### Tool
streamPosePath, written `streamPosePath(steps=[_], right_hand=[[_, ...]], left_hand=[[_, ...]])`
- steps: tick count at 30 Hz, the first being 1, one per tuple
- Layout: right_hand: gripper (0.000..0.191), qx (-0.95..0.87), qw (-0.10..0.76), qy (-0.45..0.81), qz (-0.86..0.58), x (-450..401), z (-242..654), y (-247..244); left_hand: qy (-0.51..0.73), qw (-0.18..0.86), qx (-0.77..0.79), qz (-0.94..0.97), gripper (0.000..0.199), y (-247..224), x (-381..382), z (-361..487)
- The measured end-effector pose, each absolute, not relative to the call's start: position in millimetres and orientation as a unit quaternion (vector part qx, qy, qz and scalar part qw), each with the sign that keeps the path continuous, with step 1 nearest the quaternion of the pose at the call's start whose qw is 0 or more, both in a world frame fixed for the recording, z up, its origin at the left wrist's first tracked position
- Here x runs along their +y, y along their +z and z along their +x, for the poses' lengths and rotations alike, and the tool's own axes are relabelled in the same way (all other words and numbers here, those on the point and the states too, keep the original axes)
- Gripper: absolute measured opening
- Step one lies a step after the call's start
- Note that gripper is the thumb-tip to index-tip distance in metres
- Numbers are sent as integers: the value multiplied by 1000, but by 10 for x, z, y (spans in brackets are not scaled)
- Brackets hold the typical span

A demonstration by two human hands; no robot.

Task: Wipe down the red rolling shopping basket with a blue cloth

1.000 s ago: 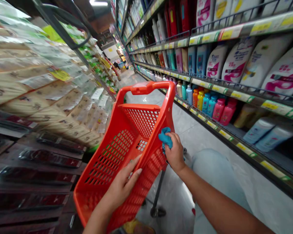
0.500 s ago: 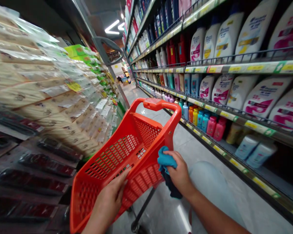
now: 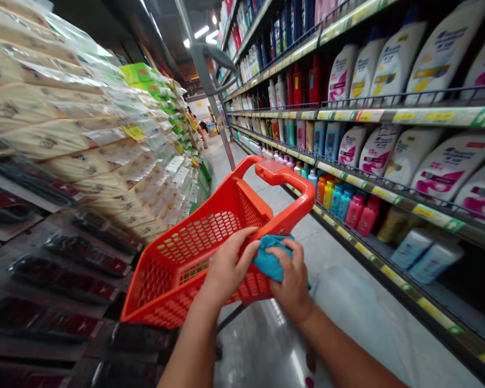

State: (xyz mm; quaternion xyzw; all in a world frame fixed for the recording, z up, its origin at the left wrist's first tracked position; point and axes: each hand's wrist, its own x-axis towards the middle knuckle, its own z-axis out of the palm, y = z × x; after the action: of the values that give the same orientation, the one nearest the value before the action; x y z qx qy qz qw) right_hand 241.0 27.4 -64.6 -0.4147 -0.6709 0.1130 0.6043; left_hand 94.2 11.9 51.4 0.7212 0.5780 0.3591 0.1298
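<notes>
An orange-red plastic shopping basket (image 3: 222, 221) with slotted walls stands tilted before me on a wheeled frame. My left hand (image 3: 231, 265) grips its near rim, fingers over the inside and thumb on the outer side. In my right hand (image 3: 291, 275) is a crumpled blue cloth (image 3: 272, 257), pressed to the outside of the basket just below the handle end. The two hands are close together, and the left thumb reaches the cloth's edge. Part of the near wall is hidden behind my hands.
Shelves (image 3: 388, 116) of shampoo bottles (image 3: 424, 54) run along the right. Stacked packs (image 3: 64, 118) in clear wrap rise on the left, with dark packages (image 3: 84, 248) lower down. A grey pole with a loop handle (image 3: 218, 70) stands beyond the basket on the tiled floor (image 3: 303, 215).
My left hand has slid forward along the rim towards the handle. The cloth in my right hand now lies bunched against the basket. The basket appears shifted slightly right and tipped.
</notes>
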Motion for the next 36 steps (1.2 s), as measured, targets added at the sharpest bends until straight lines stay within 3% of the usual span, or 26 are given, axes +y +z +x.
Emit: streamPosePath(steps=[5, 9, 14, 18, 21, 27, 29, 33, 36], right_hand=[[47, -676, 545, 150, -474, 38, 2113, -1554], [44, -619, 566, 230, -494, 57, 2047, -1661], [32, -554, 652, 232, -462, 312, 2223, -944], [30, -518, 733, 133, -421, 546, 2597, -183], [38, -561, 725, 74, -393, 582, 2882, 182], [30, -595, 722, 14, -353, 459, 3215, 593], [31, -673, 673, 29, -307, 432, 3240, 749], [35, -853, 485, 68, -183, 477, 3170, 960], [37, -868, 449, 36, -210, 711, 3096, 1014]], left_hand=[[407, 28, 596, 692, 33, 328, 315, 1184], [439, 23, 580, 686, 30, 248, 366, 1073], [456, 38, 560, 691, 28, 228, 365, 911], [446, 37, 560, 698, 26, 243, 222, 770], [435, 24, 561, 703, 25, 258, 93, 667], [440, 14, 576, 689, 25, 244, -136, 481], [446, 26, 577, 684, 26, 240, -216, 423], [471, 27, 584, 660, 27, 261, -372, 356], [481, 29, 598, 640, 31, 294, -473, 358]])
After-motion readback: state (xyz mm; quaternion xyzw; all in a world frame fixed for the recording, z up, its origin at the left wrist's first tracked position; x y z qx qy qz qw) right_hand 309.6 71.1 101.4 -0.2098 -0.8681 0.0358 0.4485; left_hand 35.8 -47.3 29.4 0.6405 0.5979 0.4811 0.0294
